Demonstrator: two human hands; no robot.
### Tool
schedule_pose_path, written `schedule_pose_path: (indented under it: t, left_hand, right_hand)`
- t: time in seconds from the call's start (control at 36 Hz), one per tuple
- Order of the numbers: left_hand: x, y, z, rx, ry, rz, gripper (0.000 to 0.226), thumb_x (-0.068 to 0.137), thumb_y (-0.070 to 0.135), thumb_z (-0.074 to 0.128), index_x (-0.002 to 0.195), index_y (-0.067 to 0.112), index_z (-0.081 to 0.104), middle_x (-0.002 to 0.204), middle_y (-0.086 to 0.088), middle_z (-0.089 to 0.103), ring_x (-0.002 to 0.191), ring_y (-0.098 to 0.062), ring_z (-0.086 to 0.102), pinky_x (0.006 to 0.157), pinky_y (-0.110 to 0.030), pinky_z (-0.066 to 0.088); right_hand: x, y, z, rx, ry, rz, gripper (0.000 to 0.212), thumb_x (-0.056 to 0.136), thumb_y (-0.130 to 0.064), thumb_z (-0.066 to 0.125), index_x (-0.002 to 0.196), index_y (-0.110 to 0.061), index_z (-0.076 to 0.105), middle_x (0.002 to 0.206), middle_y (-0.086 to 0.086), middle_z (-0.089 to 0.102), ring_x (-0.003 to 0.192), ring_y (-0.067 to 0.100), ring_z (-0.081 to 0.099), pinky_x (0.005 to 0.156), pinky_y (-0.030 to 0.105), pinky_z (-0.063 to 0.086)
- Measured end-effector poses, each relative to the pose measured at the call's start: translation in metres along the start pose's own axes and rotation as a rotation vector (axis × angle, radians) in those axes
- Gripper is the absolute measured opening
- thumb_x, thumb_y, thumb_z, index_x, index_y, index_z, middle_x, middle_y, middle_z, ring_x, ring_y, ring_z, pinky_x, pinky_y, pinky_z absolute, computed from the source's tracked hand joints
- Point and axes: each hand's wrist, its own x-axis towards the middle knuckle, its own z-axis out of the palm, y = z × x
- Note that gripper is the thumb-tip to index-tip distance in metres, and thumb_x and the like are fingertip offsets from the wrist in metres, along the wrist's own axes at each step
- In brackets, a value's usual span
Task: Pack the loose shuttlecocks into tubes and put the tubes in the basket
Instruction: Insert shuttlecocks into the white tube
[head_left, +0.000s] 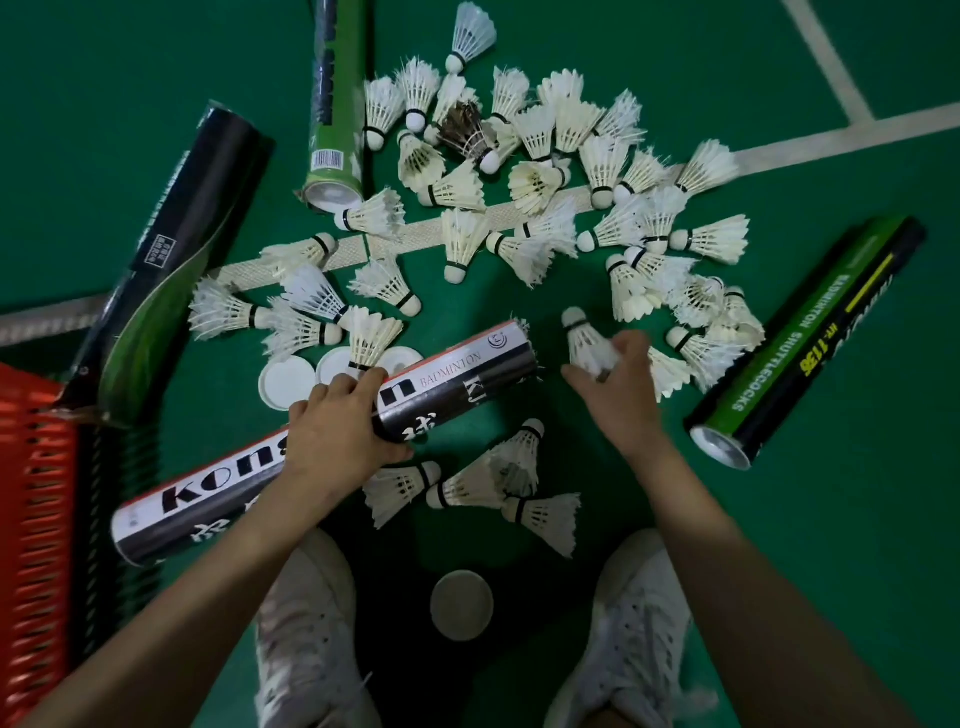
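White sneakers (306, 623) are standing on the green floor (831, 519). Left hand (332, 431) is curling its fingers round the black-and-white tube (467, 374), whose long axis is running near-left to far-right. Right hand (618, 384) is pinching a shuttlecock (584, 338), cork pointing away. Loose shuttlecocks (545, 156) are lying scattered beyond, with the red basket (31, 519) at the left edge.

One wide-angle camera on the person's head looks steeply down, from close above, at the green sports floor (810, 545). The left hand (332, 421) and right hand (618, 384) fall mid-frame; two white lace-up shoes (306, 623) reach the bottom edge.
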Motion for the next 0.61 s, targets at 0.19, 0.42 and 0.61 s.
schedule_pose_path:
  t: [0.19,0.42,0.61]
  left_hand:
    - [-0.001,-0.006,-0.004,-0.085,0.026,-0.013,0.089,0.060,0.052,0.079,0.136,0.025,0.041,0.121,-0.011,0.054,0.112,-0.034,0.050,0.090,-0.041,0.038]
    - [-0.002,-0.009,-0.006,-0.157,0.063,0.012,0.090,0.059,0.049,0.081,0.136,0.023,0.042,0.120,-0.010,0.055,0.110,-0.033,0.051,0.089,-0.041,0.040]
    - [-0.003,-0.004,-0.007,-0.160,0.090,0.075,0.090,0.060,0.049,0.080,0.137,0.023,0.042,0.122,-0.008,0.055,0.111,-0.031,0.050,0.091,-0.041,0.042]
  right_hand:
    - [0.011,-0.034,-0.017,0.282,-0.135,-0.028,0.041,0.085,-0.044,0.064,0.122,-0.035,0.048,0.122,0.000,0.051,0.105,0.012,0.056,0.092,0.031,0.048]
    - [0.015,-0.046,-0.022,0.346,-0.239,0.072,0.037,0.084,-0.034,0.056,0.116,-0.030,0.038,0.115,0.001,0.053,0.100,0.018,0.055,0.086,0.034,0.045]
    - [0.015,-0.067,-0.011,0.313,-0.363,0.046,0.028,0.093,-0.027,0.049,0.121,-0.033,0.048,0.110,-0.006,0.060,0.096,0.012,0.059,0.079,0.029,0.044]
